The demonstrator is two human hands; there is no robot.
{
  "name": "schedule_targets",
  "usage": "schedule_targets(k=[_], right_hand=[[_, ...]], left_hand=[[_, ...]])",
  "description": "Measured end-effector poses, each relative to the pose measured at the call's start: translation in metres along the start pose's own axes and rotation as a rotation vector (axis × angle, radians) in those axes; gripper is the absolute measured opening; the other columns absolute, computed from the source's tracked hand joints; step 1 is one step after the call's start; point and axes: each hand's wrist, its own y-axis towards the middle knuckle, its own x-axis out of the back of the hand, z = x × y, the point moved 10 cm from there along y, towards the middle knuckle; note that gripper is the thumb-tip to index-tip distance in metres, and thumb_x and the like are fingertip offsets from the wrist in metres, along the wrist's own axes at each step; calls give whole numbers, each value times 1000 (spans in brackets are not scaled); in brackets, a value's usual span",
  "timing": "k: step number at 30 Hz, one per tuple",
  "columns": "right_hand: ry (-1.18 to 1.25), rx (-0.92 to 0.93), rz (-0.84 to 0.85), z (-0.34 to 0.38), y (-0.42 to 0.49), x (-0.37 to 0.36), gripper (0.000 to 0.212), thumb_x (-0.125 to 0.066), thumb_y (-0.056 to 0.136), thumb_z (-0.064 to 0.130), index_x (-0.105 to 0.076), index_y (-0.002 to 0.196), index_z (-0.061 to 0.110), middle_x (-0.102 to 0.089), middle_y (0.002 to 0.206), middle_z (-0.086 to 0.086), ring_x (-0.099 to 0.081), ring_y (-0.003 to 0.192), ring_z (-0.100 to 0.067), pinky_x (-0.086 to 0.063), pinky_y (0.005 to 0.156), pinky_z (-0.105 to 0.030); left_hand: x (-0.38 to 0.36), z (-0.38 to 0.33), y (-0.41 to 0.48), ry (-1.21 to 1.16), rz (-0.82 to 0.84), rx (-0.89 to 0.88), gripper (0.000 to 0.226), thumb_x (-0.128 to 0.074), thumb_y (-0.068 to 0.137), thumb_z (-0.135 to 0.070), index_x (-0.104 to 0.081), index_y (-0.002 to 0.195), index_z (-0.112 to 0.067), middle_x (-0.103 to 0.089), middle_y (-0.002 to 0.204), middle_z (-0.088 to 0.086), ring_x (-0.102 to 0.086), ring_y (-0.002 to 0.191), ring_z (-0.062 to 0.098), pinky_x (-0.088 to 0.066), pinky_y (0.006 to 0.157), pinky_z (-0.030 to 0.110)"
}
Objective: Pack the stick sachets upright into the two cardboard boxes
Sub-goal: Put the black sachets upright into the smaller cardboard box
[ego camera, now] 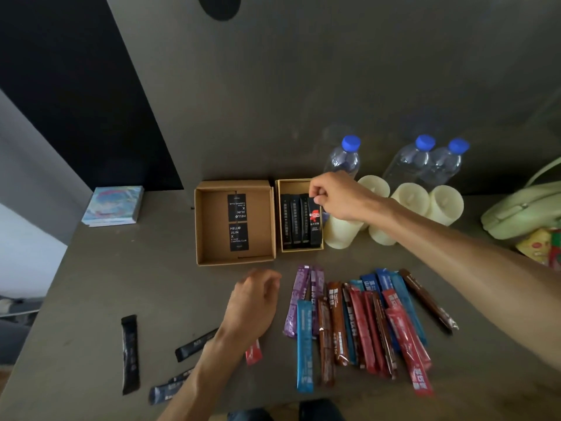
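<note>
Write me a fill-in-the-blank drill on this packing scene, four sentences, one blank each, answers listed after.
1. The right hand pinches a black stick sachet at the smaller cardboard box, which already holds ____ other black sachets.
2. The larger cardboard box holds no sachets, only two black ____ on its floor.
3. Behind the cream pillar candles stand three clear plastic bottles with ____ caps.
4. The left hand hovers with its fingers holding ____.

Answers: three; labels; blue; nothing
</note>
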Motion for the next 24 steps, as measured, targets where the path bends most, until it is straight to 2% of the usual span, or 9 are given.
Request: schedule_targets(k=[3,5,8,11,14,16,24], right_hand=[[-127,29,-3,4,-1,-4,14,-58,96,4,-67,87,10,-68,76,-5,-66,71,-24,-54,65,-38],[-224,52,-25,7,-1,-5,14,-56,95,4,-65,85,9,-68,77,-8,-66,69,-27,-54,63,-43],[-354,100,-44,12,-2,-7,15,-56,94,3,-58,81,11,-67,79,-11,-65,67,-30,-49,57,-41],[-445,118,-41,17,-5,-10,14,-57,94,1,-59,84,10,-69,84,-13,-68,71,-33,-49,57,-39],[-518,116,-52,20,-6,-10,6,-60,94,2,-65,92,6,-70,89,-15,-71,77,-36,-48,58,-39],[-554,111,-54,22,-6,-11,5,-61,94,3,-65,94,5,-71,90,-15,-72,80,-37,-45,57,-38],[-611,98,-43,26,-7,-10,4,-61,96,5,-65,98,4,-71,94,-16,-72,85,-37,-41,59,-37]], left_hand=[[-6,-29,17,188,-57,-137,32,-51,98,-20,-60,129,-25,-58,133,-9,-47,123,12,-33,102,29],[-14,-45,28,270,-75,-211,37,-48,99,-22,-55,135,-26,-51,142,-10,-38,131,14,-27,109,34],[-31,-60,45,376,-52,-304,42,-47,98,-21,-50,140,-25,-45,148,-6,-28,141,19,-21,116,41],[-44,-65,55,486,-57,-346,42,-46,98,-26,-49,140,-27,-45,147,-2,-28,141,26,-17,119,48],[-53,-63,58,574,-57,-344,45,-45,99,-32,-44,143,-27,-40,152,-2,-21,146,30,-3,121,56],[-56,-62,57,593,-54,-341,48,-45,99,-34,-42,146,-26,-37,154,-2,-17,148,32,2,120,57],[-61,-56,56,619,-28,-350,50,-45,99,-34,-39,148,-25,-32,157,-3,-13,149,32,3,120,56]])
